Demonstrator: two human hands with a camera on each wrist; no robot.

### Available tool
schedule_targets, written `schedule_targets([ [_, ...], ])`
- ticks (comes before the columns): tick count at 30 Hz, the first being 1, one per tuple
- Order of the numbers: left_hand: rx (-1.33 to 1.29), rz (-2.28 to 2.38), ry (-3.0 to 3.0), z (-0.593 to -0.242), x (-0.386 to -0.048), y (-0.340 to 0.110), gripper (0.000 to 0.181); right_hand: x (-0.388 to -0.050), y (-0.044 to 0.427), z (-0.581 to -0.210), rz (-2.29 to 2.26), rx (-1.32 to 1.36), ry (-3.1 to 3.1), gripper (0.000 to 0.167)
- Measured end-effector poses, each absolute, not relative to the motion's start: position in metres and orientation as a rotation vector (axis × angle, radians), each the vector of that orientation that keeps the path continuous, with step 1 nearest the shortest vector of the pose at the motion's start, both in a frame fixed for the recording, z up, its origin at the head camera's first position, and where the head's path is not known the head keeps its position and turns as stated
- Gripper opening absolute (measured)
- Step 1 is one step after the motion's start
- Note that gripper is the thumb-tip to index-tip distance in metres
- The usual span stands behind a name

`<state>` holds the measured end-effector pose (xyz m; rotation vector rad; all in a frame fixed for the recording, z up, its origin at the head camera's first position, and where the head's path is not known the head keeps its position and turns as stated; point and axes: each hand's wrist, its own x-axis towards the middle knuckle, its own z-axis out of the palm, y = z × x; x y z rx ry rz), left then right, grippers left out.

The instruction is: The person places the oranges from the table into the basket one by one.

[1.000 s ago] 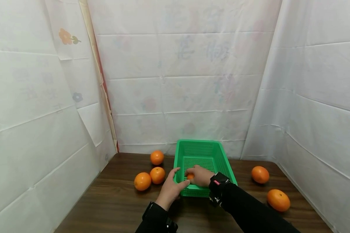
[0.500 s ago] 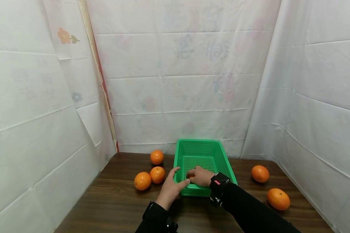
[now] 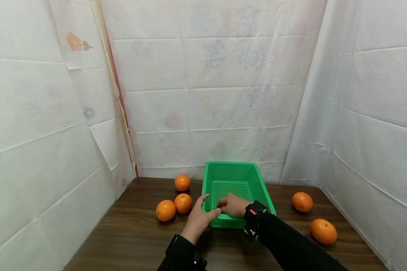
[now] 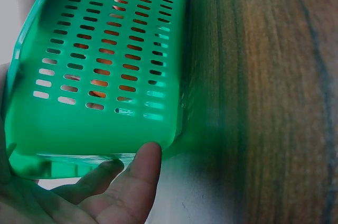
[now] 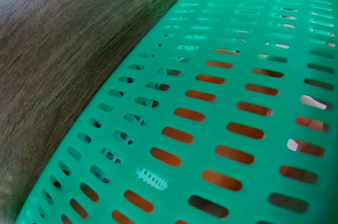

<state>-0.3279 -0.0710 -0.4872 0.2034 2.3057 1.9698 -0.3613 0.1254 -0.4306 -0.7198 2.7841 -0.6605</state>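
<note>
A green plastic basket (image 3: 237, 223) with slotted walls stands on the table against the back sheet. My left hand (image 3: 197, 221) grips its near left corner, thumb over the front rim and a finger along the left side. In the left wrist view, fingertips (image 4: 145, 166) touch the lower edge of the wall. My right hand (image 3: 235, 205) reaches over the near rim with curled fingers and holds an orange (image 5: 222, 180) low inside the basket. The hand mostly hides that orange in the head view, but its colour shows through the wall's slots in the right wrist view.
Left of the basket, three oranges (image 3: 166, 210) lie on the dark wooden table (image 3: 122, 233). Two more oranges (image 3: 302, 202) lie to the right, one closer to the front. White sheets (image 3: 207, 113) hang at the back and both sides.
My right hand has shifted slightly to the right inside the basket, and its fingers now cover more of the orange. The left hand keeps its place on the corner.
</note>
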Motion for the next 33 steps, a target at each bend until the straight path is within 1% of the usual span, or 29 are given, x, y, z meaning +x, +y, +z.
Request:
schedule_targets([
  [10,0.168,1.956,2.334,-0.484,-0.325,-0.076,0.08,-0.373,0.121,-0.437,-0.601,-0.751,2.8,0.025],
  [20,0.149,1.947,2.343,-0.485,-0.326,-0.077,0.085,-0.369,0.118,-0.434,-0.665,-0.718,2.785,0.024],
  [25,0.157,1.946,2.343,-0.485,-0.327,-0.077,0.083,-0.369,0.118,-0.438,-0.671,-0.69,2.805,0.024],
  [33,0.168,1.944,2.337,-0.487,-0.328,-0.078,0.083,-0.369,0.118,-0.44,-0.681,-0.676,2.828,0.029],
])
